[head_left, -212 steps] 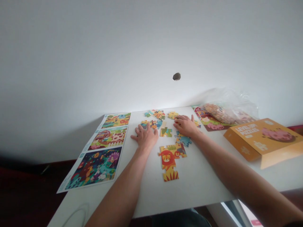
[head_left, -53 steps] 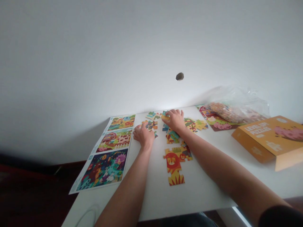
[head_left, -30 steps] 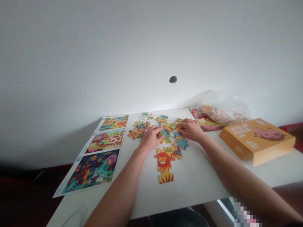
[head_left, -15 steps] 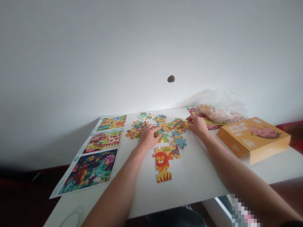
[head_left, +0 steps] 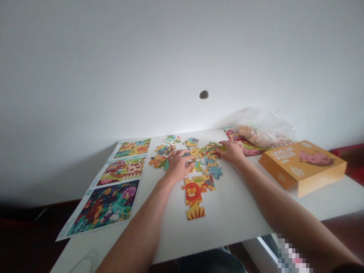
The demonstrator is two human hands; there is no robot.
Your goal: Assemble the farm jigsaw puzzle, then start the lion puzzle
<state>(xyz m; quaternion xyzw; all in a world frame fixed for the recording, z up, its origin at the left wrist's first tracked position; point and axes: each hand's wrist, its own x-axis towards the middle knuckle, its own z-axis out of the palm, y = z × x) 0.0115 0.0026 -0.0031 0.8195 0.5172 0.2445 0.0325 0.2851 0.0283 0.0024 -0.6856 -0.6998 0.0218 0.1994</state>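
Note:
Several loose colourful puzzle pieces [head_left: 199,152] lie scattered at the far middle of the white table [head_left: 233,216]. My left hand [head_left: 178,165] lies flat on the pieces at the left of the scatter, fingers spread. My right hand [head_left: 231,151] rests on pieces at the right of the scatter, fingers stretched forward. A joined patch of pieces with a lion [head_left: 195,195] sits nearer to me, between my forearms and untouched.
A long sheet with three puzzle pictures [head_left: 113,178] lies along the left side. An orange puzzle box [head_left: 303,165] stands at the right. Behind it are a clear plastic bag of pieces [head_left: 261,132] and another picture sheet. A white wall rises just behind the table.
Both hands have been sliding over the loose pieces, spreading them. My right hand moved from the far right of the scatter back inward. The left hand opened flat.

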